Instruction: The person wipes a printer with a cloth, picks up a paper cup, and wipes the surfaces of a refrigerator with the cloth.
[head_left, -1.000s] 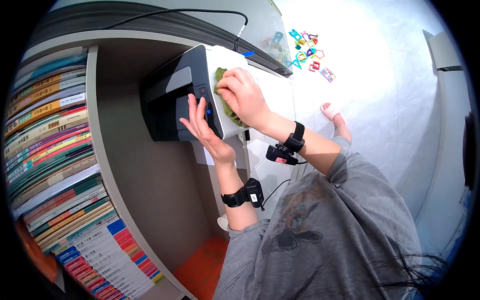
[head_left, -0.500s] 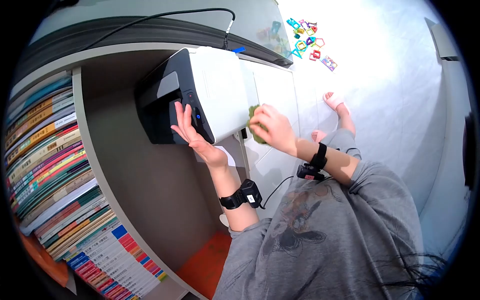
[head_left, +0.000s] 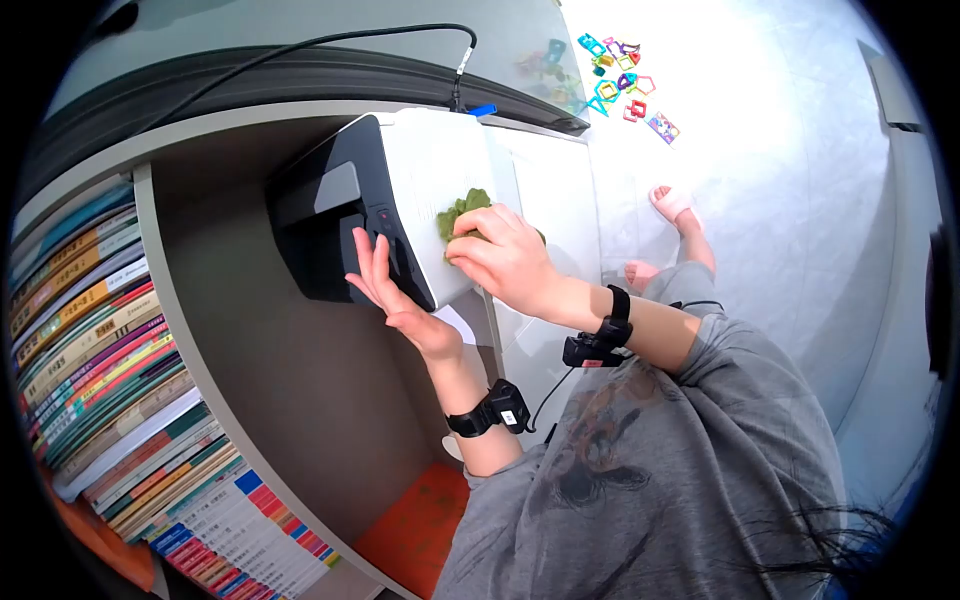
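A white and black printer (head_left: 435, 165) sits in the shelf compartment, its side panel facing me. My right hand (head_left: 510, 260) grips a crumpled green cloth (head_left: 465, 207) and presses it against the white panel. Folds of the cloth stick out past the fingers, and part of it is hidden under the palm. My left hand (head_left: 405, 310) is open at the printer's dark front, fingers stretched out near its buttons. Whether those fingers touch the printer I cannot tell.
Books (head_left: 110, 330) fill the shelf on the left. A black cable (head_left: 330, 32) runs over the top to the printer's back. Colourful magnetic toy pieces (head_left: 615, 80) lie on the pale floor. An orange surface (head_left: 420, 530) shows low in the compartment.
My right hand has slid the green cloth leftward, from the printer's edge onto its white panel. The left hand stays open and has shifted slightly down in view.
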